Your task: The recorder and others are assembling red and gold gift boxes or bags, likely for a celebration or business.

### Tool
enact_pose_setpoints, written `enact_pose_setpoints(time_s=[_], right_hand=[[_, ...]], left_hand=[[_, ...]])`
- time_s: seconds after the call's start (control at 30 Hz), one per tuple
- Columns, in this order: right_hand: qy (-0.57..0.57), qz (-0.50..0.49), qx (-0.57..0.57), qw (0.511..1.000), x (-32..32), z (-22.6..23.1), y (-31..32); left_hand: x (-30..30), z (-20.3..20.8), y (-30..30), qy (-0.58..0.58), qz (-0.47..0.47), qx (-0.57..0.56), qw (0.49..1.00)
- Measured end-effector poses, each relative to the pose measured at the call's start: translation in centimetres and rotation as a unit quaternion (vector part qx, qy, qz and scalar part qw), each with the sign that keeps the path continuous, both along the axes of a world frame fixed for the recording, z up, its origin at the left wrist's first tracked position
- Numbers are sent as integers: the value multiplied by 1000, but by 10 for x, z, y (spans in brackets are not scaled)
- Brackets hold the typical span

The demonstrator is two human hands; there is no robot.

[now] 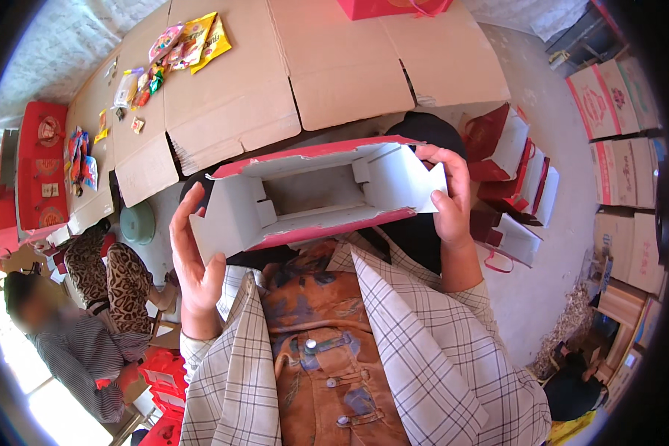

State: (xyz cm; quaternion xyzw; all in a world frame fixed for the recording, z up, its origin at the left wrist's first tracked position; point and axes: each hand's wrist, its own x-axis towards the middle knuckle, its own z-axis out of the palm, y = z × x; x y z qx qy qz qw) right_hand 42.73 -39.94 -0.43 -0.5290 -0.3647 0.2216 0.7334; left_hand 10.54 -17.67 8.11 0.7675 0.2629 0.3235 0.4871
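Observation:
A red cardboard box (316, 229) with a pale grey inside is held level in front of my body. Both its top and bottom are open, and brownish ground shows through it. My left hand (198, 256) cups the left end, with the fingers on the far side and the thumb on the near side of the end flap. At the other end my right hand (450, 195) pinches the white flap, its thumb on the inner face and its fingers behind.
A cardboard-covered table (223, 97) lies ahead, with snack packets (201, 43) at its far left. Red gift boxes (509, 178) stand on the floor to the right, before stacked cartons (617, 171). At left are a green basin (137, 223) and a seated person (82, 349).

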Motion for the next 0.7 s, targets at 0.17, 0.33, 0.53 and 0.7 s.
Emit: enact_pose_setpoints(time_s=[0.17,0.33,0.53,0.7], right_hand=[[-18,9,3,1000,3,1,-1],[-21,27,-11,999,3,1,0],[-44,38,-17,998,2,0,1],[-71,55,-28,996,1,0,2]], left_hand=[[5,-5,3,-16,-43,-22,999],[7,-14,5,-53,-76,-58,994],[10,-20,7,-46,-66,-8,997],[14,-20,9,-68,-73,-18,995]])
